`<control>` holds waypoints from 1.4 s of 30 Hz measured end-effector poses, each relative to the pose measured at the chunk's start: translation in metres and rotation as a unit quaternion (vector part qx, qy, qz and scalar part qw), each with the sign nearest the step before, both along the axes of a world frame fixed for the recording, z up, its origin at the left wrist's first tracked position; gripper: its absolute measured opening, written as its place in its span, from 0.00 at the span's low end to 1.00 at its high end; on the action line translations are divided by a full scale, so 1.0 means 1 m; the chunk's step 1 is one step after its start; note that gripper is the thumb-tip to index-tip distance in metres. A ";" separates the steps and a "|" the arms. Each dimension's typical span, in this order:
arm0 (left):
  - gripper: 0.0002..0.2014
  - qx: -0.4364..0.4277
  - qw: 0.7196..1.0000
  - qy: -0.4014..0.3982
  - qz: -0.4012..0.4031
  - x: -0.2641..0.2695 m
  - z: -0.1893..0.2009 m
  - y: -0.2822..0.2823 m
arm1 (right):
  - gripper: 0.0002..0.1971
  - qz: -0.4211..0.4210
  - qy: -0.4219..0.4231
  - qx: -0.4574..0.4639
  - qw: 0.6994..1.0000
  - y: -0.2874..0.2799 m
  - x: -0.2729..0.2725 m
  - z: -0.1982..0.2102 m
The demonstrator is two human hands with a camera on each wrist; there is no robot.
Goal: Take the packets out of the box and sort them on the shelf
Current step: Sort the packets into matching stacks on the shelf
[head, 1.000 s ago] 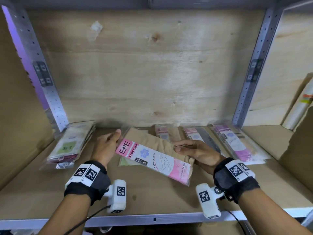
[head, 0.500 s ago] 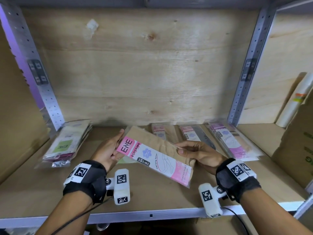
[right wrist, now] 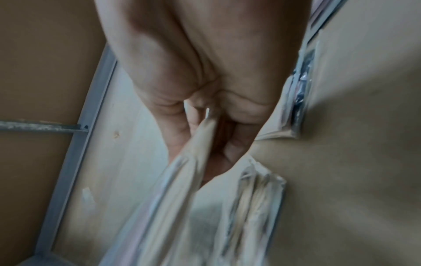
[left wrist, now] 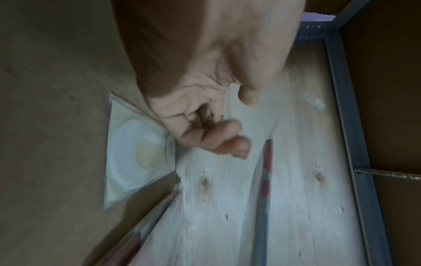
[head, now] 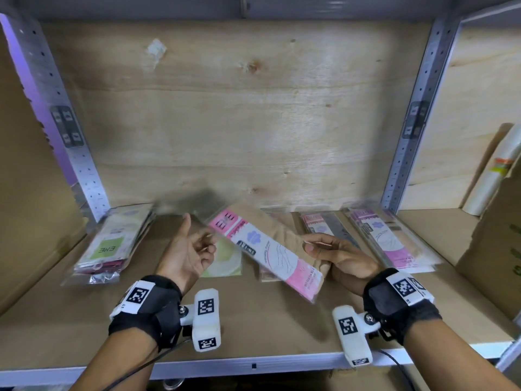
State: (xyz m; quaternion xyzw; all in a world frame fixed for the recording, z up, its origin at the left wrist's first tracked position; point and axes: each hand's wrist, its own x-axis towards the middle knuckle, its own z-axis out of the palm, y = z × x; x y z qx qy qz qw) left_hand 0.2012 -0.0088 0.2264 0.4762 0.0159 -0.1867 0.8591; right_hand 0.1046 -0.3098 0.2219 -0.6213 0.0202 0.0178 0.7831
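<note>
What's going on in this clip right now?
A person is sorting packets on a wooden shelf. The right hand grips a flat pink-and-white stocking packet, raised at a slant. The left hand is off it, loosely curled, holding nothing. Packet stacks lie at the left and right.

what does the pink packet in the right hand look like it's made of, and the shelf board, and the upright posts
Pink packet: apparently clear glossy plastic film over a printed card and tan fabric; its edges glint and it flexes where the right hand grips it.
Shelf board: matte brown, no grain, probably hardboard or cardboard.
Upright posts: grey perforated metal, seemingly painted steel.
</note>
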 end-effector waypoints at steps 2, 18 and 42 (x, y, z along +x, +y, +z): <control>0.39 0.033 0.999 -0.008 -0.028 -0.002 0.001 -0.007 | 0.18 -0.034 0.004 0.040 0.999 0.004 0.005 0.003; 0.17 0.247 0.954 -0.158 -0.058 -0.023 -0.009 -0.068 | 0.13 -0.154 -0.017 -0.055 0.986 0.032 0.025 0.007; 0.22 0.382 0.911 -0.154 -0.009 0.009 -0.027 -0.087 | 0.25 -0.143 0.111 -0.332 0.926 0.021 0.042 -0.005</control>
